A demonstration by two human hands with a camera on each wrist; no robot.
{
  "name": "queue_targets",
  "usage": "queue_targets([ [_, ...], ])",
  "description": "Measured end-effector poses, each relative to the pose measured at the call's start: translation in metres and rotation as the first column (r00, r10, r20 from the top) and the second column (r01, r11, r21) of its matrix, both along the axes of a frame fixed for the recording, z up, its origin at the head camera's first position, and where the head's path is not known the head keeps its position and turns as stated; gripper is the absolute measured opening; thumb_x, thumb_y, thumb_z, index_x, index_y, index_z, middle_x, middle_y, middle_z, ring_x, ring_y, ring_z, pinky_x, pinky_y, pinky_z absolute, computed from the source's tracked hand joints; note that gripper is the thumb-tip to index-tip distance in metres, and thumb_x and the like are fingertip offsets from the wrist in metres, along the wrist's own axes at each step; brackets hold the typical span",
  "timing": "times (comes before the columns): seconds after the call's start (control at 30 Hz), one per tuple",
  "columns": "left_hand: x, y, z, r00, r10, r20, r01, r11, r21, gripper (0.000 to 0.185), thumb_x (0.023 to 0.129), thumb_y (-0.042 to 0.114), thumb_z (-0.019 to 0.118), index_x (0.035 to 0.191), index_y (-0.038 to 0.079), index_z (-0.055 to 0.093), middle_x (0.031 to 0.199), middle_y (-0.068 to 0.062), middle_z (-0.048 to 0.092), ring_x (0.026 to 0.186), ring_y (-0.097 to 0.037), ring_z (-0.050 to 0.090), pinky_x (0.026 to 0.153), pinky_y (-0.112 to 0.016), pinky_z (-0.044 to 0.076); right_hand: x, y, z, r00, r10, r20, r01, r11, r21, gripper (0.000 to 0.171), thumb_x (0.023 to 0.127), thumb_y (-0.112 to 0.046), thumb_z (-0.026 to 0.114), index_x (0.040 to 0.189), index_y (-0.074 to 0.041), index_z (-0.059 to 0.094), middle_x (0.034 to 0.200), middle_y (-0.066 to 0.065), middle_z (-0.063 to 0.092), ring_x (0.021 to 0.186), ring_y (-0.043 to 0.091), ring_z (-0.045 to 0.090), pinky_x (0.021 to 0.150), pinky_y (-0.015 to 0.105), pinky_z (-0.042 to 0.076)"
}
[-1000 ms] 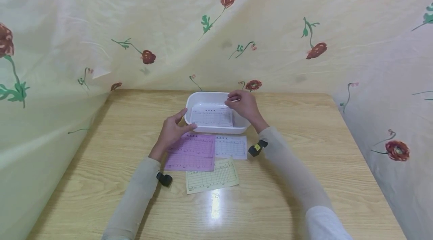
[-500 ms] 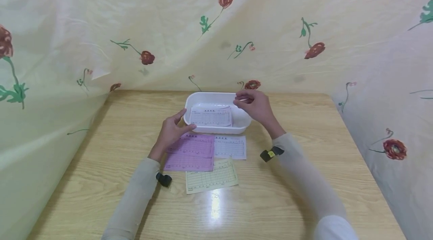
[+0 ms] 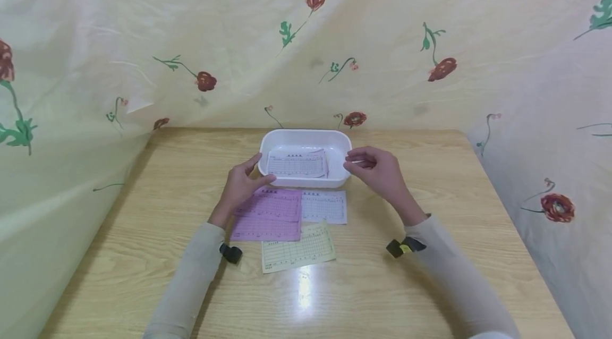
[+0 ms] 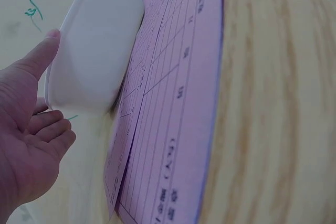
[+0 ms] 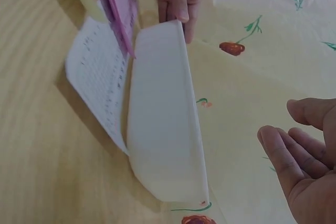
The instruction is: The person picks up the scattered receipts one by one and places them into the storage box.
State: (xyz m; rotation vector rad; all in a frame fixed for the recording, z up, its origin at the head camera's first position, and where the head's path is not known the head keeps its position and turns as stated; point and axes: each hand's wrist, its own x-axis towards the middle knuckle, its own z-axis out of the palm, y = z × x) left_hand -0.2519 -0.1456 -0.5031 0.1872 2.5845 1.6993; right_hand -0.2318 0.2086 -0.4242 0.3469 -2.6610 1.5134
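The white tub [image 3: 306,142] sits on the desk [image 3: 430,275] with a white paper [image 3: 297,163] inside. The left hand [image 3: 241,182] touches its left end, fingers loose. The right hand [image 3: 377,169] hangs just beside its right end, loosely curled, holding nothing. Pink papers [image 3: 270,214] lie nearby.

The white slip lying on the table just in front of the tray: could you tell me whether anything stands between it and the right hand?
Nothing visible does. The right hand hovers empty beside the right end of the white tray, and only bare table separates it from the white slip. The purple sheets lie on the slip's far side.
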Motion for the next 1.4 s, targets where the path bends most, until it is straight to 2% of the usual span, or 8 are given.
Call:
queue_targets([
  [0.33, -0.001, 0.0, 0.0, 1.0, 0.001, 0.008, -0.001, 1.0, 0.001, 0.092, 0.081, 0.042, 0.086, 0.154, 0.007, 0.043, 0.161, -0.006, 0.039, 0.152, -0.027, 0.032, 0.125, -0.046, 0.03, 0.037, -0.003, -0.016, 0.998, 0.045, 0.046, -0.044, 0.999, -0.014, 0.026, 0.089, -0.018, 0.081, 0.112, -0.007, 0.075, 0.107, 0.008, 0.077, 0.091, 0.022, 0.075, 0.074, 0.025, 0.063],
  [0.63, 0.0, 0.0, 0.001, 1.0, 0.0, 0.007, 0.0, 1.0, 0.011, 0.092, 0.082, 0.042, 0.086, 0.154, 0.006, 0.043, 0.161, -0.006, 0.039, 0.152, -0.027, 0.031, 0.125, -0.046, 0.029, 0.057, -0.01, -0.035, 0.987, 0.082, 0.135, -0.083, 0.997, 0.005, 0.027, 0.088, -0.02, 0.082, 0.112, -0.006, 0.077, 0.107, 0.007, 0.077, 0.091, 0.019, 0.075, 0.077, 0.026, 0.063],
  [0.8, 0.0, 0.0, 0.001, 1.0, -0.001, 0.005, 0.001, 1.0, 0.012, 0.091, 0.082, 0.041, 0.086, 0.154, 0.007, 0.043, 0.161, -0.006, 0.039, 0.152, -0.027, 0.031, 0.125, -0.046, 0.029, 0.065, -0.015, -0.045, 0.973, 0.097, 0.208, -0.104, 0.994, 0.025, 0.031, 0.088, -0.022, 0.082, 0.114, -0.006, 0.076, 0.106, 0.008, 0.078, 0.09, 0.019, 0.075, 0.076, 0.028, 0.064],
  [1.2, 0.0, -0.001, -0.001, 1.0, -0.009, 0.004, 0.009, 1.0, 0.025, 0.094, 0.08, 0.046, 0.086, 0.154, 0.007, 0.043, 0.162, -0.005, 0.038, 0.152, -0.026, 0.03, 0.126, -0.046, 0.027, 0.076, -0.023, -0.061, 0.945, 0.126, 0.303, -0.152, 0.986, 0.065, 0.029, 0.086, -0.019, 0.083, 0.111, -0.006, 0.077, 0.095, 0.002, 0.078, 0.085, 0.013, 0.073, 0.074, 0.023, 0.062],
  [1.4, 0.0, -0.001, 0.0, 1.0, -0.008, 0.008, 0.008, 1.0, 0.023, 0.095, 0.08, 0.047, 0.086, 0.154, 0.007, 0.043, 0.162, -0.005, 0.038, 0.152, -0.026, 0.031, 0.126, -0.045, 0.028, 0.079, -0.026, -0.066, 0.943, 0.141, 0.303, -0.172, 0.982, 0.08, 0.031, 0.086, -0.023, 0.083, 0.111, -0.006, 0.077, 0.095, 0.0, 0.078, 0.086, 0.011, 0.073, 0.077, 0.022, 0.062],
])
